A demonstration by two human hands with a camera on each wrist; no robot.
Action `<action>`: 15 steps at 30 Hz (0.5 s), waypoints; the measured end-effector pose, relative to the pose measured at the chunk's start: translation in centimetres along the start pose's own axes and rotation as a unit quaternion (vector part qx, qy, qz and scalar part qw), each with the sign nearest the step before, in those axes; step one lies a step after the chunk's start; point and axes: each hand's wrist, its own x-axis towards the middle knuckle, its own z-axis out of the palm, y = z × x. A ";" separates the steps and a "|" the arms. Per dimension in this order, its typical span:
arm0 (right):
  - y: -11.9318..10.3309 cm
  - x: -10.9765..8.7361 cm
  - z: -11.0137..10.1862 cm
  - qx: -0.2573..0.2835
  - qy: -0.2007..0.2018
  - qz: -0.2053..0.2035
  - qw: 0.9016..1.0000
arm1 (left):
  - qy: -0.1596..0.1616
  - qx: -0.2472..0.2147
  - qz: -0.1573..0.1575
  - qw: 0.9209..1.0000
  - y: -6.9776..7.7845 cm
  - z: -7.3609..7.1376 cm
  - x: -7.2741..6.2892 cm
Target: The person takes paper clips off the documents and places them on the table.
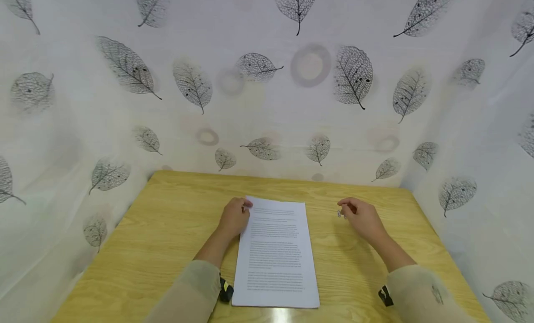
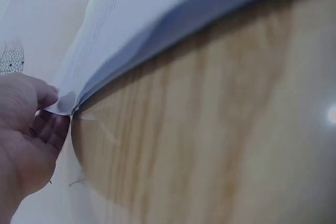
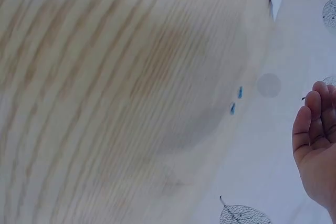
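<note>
A stack of printed paper sheets [image 1: 275, 253] lies lengthwise on the table in the head view. My left hand [image 1: 233, 217] pinches its far left corner between thumb and fingers. Seen from the left wrist, the thumb lies over the paper [image 2: 126, 35] with the fingers beneath, and the corner is lifted and bent. Two tiny blue pieces [image 3: 240, 92] rest on the wood in the right wrist view, their kind too small to make out. Close by them hovers my right hand [image 1: 364, 219], fingers loosely bent and holding nothing.
The wooden table [image 1: 167, 249] ends at a pale curtain [image 1: 267, 114] printed with leaves, which also hangs along both sides. Black straps show near both sleeves, with a yellow mark on the left strap [image 1: 225, 289].
</note>
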 end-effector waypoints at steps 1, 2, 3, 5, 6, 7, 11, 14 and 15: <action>-0.2 -0.1 0.1 0.004 0.001 -0.001 1.000 | -0.005 0.014 0.000 1.000 0.2 0.0 0.0; -0.5 -0.2 0.2 0.009 0.000 -0.003 1.000 | -0.011 0.026 -0.002 1.000 0.4 0.0 0.0; -0.7 -0.3 0.3 0.012 -0.001 -0.005 1.000 | -0.017 0.038 -0.005 0.999 0.5 0.0 -0.1; -1.1 -0.5 0.4 0.016 -0.003 -0.010 1.000 | -0.025 0.056 -0.019 0.998 0.8 0.1 -0.1; -1.4 -0.7 0.5 0.019 -0.004 -0.013 1.000 | -0.029 0.062 -0.025 0.997 0.9 0.1 -0.1; -1.6 -0.8 0.6 0.020 -0.004 -0.014 1.000 | -0.031 0.064 -0.029 0.997 0.9 0.2 -0.1; -2.2 -1.2 1.0 0.025 -0.011 -0.015 0.999 | -0.033 0.079 -0.037 0.996 1.1 0.4 0.1; -2.5 -1.5 1.6 0.025 -0.023 -0.017 0.999 | -0.030 0.094 -0.030 0.995 1.2 0.6 0.3; -2.6 -1.6 1.8 0.024 -0.029 -0.017 0.999 | -0.027 0.101 -0.024 0.994 1.2 0.6 0.4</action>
